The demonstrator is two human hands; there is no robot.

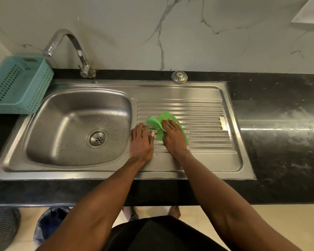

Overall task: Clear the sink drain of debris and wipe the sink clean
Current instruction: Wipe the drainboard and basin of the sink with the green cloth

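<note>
A steel sink [76,169] with a wet basin has a round drain [97,138] in its floor; the holes look free of debris. To its right lies the ribbed drainboard [207,127]. A green cloth [166,117] is crumpled on the ribs. My right hand [172,134] presses flat on the cloth, fingers spread over it. My left hand [141,140] rests flat on the drainboard's left edge, its fingertips touching the cloth's left corner. A loose metal strainer cap [179,76] sits on the black counter behind the drainboard.
A chrome tap [69,44] arcs over the basin's back left. A teal perforated basket [18,84] stands on the counter left of the sink. Black counter [279,133] stretches right. A lined bin [51,223] and a dark basket [4,230] stand on the floor below.
</note>
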